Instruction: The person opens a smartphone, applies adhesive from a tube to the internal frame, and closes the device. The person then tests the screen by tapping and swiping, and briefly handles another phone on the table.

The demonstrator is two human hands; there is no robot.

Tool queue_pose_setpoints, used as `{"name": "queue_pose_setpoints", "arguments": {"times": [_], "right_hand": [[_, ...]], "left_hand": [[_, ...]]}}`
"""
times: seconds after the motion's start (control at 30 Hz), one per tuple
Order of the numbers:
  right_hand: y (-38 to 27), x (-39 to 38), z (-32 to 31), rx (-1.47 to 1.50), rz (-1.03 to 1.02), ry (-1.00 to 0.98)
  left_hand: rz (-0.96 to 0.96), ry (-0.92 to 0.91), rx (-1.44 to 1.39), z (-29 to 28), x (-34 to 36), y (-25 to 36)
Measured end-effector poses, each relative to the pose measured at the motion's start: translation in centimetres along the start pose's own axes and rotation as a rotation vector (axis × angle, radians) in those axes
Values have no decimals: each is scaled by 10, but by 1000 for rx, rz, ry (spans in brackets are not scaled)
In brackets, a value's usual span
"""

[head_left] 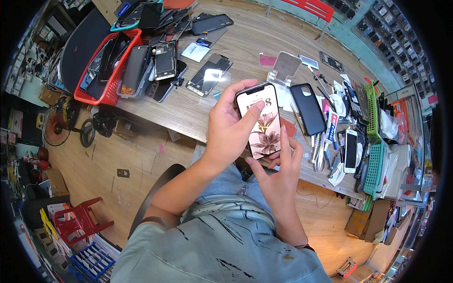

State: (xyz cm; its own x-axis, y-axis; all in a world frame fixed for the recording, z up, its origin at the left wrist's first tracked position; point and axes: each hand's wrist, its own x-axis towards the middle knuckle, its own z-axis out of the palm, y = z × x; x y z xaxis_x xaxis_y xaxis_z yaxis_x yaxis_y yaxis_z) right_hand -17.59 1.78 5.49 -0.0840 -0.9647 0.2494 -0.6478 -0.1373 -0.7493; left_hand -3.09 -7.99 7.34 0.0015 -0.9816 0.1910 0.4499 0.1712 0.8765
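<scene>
Above the near edge of the grey-brown wood-grain table (255,37), a dark-edged rectangular phone with a pink floral screen (266,125), long axis nearly twelve-to-six, lies at three o'clock from the nearer left hand (229,125) pinching it and eleven from the loosely spread right hand (279,175).

pink floral phone screen (267,133), black case (309,108)
</scene>
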Motion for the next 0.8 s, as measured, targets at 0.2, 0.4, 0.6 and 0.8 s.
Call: {"name": "queue_pose_setpoints", "arguments": {"times": [0.2,0.4,0.6,0.8], "right_hand": [[0,0,-1,-8,-7,-6],[0,1,-2,-16,-20,-7],[0,2,-2,-18,-25,-10],[1,3,-2,-35,-35,-12]], "left_hand": [[31,2,4,0,0,0],[30,3,24,0,-1,1],[-3,-7,-6,-1,-2,2],[3,-14,2,-1,-2,5]]}}
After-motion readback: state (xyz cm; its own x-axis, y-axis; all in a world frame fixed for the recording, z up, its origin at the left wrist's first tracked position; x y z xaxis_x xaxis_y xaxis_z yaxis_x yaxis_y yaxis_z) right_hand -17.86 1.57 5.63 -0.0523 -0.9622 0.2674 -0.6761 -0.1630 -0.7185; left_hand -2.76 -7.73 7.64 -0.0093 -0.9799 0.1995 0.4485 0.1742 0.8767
